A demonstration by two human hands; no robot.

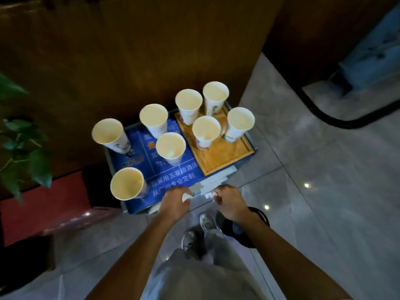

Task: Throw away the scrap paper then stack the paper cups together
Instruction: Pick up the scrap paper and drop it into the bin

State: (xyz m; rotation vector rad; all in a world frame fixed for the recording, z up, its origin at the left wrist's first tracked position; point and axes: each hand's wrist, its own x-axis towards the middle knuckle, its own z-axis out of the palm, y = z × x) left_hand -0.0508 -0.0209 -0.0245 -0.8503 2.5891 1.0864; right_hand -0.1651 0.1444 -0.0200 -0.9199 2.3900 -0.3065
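Observation:
Several white paper cups stand upright and apart on a low stand with a blue printed top (173, 176). Some sit on the blue surface, like the nearest cup (127, 184), and others on a wooden tray (227, 156) at the right. My left hand (175, 202) is closed on a small white scrap of paper (186, 197) at the stand's front edge. My right hand (229, 200) pinches another white paper scrap (211, 194) just right of it. One cup (171, 148) shows a bit of white inside.
A black bin (242, 230) stands on the grey tiled floor under my right wrist. Brown wooden panelling rises behind the stand. A green plant (19, 135) is at the left, above a red seat (43, 211). My feet are below the hands.

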